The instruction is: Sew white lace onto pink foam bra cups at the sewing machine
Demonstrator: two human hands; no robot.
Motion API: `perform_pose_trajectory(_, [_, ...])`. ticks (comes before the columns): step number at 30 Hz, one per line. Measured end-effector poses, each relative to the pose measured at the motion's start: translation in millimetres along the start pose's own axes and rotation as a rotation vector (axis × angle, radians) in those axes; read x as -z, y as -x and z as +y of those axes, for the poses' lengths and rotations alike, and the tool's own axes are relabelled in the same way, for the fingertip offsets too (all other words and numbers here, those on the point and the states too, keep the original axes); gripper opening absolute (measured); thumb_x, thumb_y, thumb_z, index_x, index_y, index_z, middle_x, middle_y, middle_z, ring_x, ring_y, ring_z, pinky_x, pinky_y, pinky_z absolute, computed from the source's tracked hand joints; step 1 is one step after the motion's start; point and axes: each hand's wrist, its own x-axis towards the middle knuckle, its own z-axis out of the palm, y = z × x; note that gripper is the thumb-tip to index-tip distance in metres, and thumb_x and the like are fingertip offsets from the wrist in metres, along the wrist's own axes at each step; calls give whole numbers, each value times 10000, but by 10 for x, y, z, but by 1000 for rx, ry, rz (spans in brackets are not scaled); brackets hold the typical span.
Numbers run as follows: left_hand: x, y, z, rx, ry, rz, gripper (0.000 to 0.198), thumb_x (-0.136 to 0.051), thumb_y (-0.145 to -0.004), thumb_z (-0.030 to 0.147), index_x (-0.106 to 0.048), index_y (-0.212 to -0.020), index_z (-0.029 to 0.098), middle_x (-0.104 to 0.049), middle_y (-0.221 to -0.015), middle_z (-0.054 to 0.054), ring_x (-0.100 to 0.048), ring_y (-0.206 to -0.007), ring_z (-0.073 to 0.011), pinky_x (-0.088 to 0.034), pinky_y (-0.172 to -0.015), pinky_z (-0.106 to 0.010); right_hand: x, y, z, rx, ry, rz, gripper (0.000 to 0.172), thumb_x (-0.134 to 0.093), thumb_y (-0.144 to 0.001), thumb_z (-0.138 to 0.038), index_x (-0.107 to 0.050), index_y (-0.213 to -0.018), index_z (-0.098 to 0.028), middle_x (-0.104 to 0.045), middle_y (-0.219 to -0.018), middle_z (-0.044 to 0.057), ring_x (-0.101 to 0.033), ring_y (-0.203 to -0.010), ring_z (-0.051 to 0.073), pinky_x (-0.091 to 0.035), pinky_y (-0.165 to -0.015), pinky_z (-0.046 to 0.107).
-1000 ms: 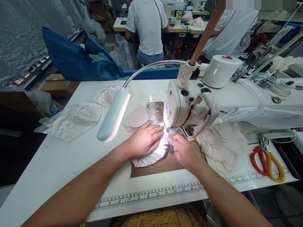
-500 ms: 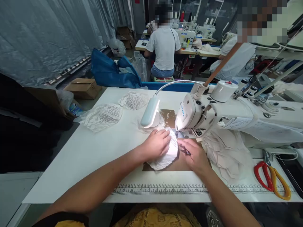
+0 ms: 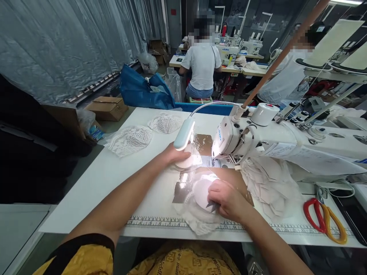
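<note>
My right hand (image 3: 225, 196) is closed around small dark thread snips (image 3: 211, 207), whose points jut out below the fingers. Its fingertips touch a pale round bra cup (image 3: 202, 193) with sheer lace spread round it, lying at the table's front edge over the ruler strip. Further back, my left hand (image 3: 175, 153) reaches under the lamp head, thumb laid over another pale bra cup (image 3: 186, 163) left of the needle area. The lamp hides part of its fingers. The white sewing machine (image 3: 225, 137) stands just right of that cup.
Two white lace cups (image 3: 130, 139) lie at the table's left. A lamp (image 3: 184, 133) on a bent neck hangs over the work. On the right are a heap of pale fabric pieces (image 3: 269, 183) and red-and-orange scissors (image 3: 325, 217). Beyond the table sits a person (image 3: 202, 68).
My left hand has left the lace cup by the right hand and moved back to the cup under the lamp. The right hand has come nearer with the front cup. The camera view has shifted.
</note>
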Motion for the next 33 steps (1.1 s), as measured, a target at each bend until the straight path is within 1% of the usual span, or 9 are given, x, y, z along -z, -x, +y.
perform_pose_trajectory(5, [81, 220, 78, 149, 210, -156, 374, -596, -794, 372, -606, -1095, 151, -701, -994, -64, -688, -821, -225, -561, -643, -282, 209, 220, 63, -180, -44, -117, 196, -467, -643, -2, -451, -577, -186, -546, -639, -13, -452, -656, 134, -304, -605, 246])
perform_pose_trajectory(9, [173, 372, 198, 255, 495, -191, 579, -659, -763, 392, -502, -1268, 157, -667, -1091, -91, -673, -897, -244, -565, -701, -318, 296, 305, 92, -258, -101, -150, 207, -461, -700, -12, -452, -587, -185, -563, -648, -7, -490, -674, 135, -330, -619, 241])
perform_pose_trajectory(12, [189, 443, 284, 300, 664, -224, 550, -696, -736, 374, -543, -1217, 155, -662, -1075, -92, -658, -923, -254, -550, -719, -326, 317, 291, 85, -273, -220, -147, 200, -453, -733, -31, -502, -616, -186, -582, -657, -6, -518, -677, 137, -360, -626, 241])
perform_pose_trajectory(16, [145, 484, 462, 232, 697, -282, 444, -696, -739, 359, -608, -1116, 144, -657, -1071, -86, -634, -944, -250, -519, -746, -312, 320, 100, 27, -306, -459, 90, 174, -458, -886, -237, -628, -887, -200, -648, -858, 28, -559, -748, 155, -417, -680, 268])
perform_pose_trajectory(18, [102, 494, 569, 168, 658, -311, 389, -686, -749, 343, -632, -1077, 142, -654, -1070, -81, -619, -964, -244, -498, -770, -300, 293, -67, -11, -419, -501, 232, 235, -555, -858, -384, -623, -1015, -222, -633, -882, 13, -523, -678, 140, -411, -646, 269])
perform_pose_trajectory(20, [63, 506, 654, 109, 613, -336, 336, -667, -770, 333, -648, -1049, 146, -654, -1053, -70, -611, -958, -232, -480, -776, -288, 242, -238, -46, -496, -556, 261, 281, -638, -792, -434, -618, -971, -219, -586, -772, -23, -453, -587, 115, -374, -579, 253])
perform_pose_trajectory(24, [69, 528, 660, 86, 609, -346, 287, -666, -778, 327, -649, -1012, 161, -647, -974, -36, -593, -899, -195, -449, -751, -262, 110, -436, -84, -503, -636, 300, 246, -616, -800, -386, -521, -680, -194, -469, -624, -44, -424, -590, 113, -321, -547, 239])
perform_pose_trajectory(29, [180, 533, 482, 180, 697, -300, 248, -700, -757, 362, -631, -820, 133, -570, -761, 8, -514, -698, -119, -377, -610, -210, -11, -421, -42, -445, -732, 362, 193, -579, -838, -362, -588, -765, -184, -475, -648, -34, -409, -607, 115, -326, -573, 247])
perform_pose_trajectory(33, [216, 535, 427, 212, 739, -300, 250, -707, -756, 364, -628, -810, 133, -552, -744, 12, -505, -691, -116, -382, -623, -215, -60, -414, 11, -417, -725, 389, 186, -557, -862, -342, -626, -798, -181, -543, -688, -11, -458, -644, 131, -350, -605, 254])
